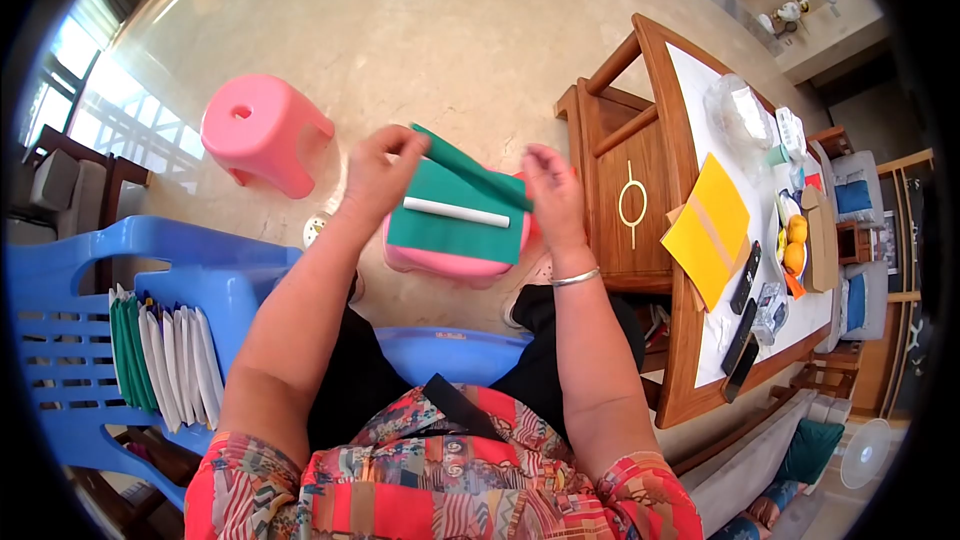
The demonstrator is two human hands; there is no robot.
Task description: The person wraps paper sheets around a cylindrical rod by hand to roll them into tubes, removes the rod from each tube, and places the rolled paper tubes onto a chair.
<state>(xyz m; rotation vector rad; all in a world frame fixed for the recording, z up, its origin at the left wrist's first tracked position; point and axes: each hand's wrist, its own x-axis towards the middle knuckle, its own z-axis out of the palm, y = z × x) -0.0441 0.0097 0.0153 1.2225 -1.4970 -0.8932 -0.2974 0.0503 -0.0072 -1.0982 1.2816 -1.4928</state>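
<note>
A green sheet (430, 240) lies over the top of a pink stool (440, 270) between my knees. Its far edge is lifted into a folded flap (470, 165). My left hand (385, 170) pinches the flap's left corner between thumb and fingers. At the flap's right end, my right hand (555, 195) has its fingers curled round the corner, partly hiding it. A white stick or tube (457, 212) rests slantwise on the sheet, just nearer to me than the raised flap. Neither hand touches it.
Another pink stool (255, 130) stands at far left. A blue plastic chair (190, 250) beside me holds folded white and green cloth-like pieces (170, 355). To the right, a wooden table (690, 360) carries a yellow envelope (708, 230), dark remotes (742, 335) and fruit (795, 245).
</note>
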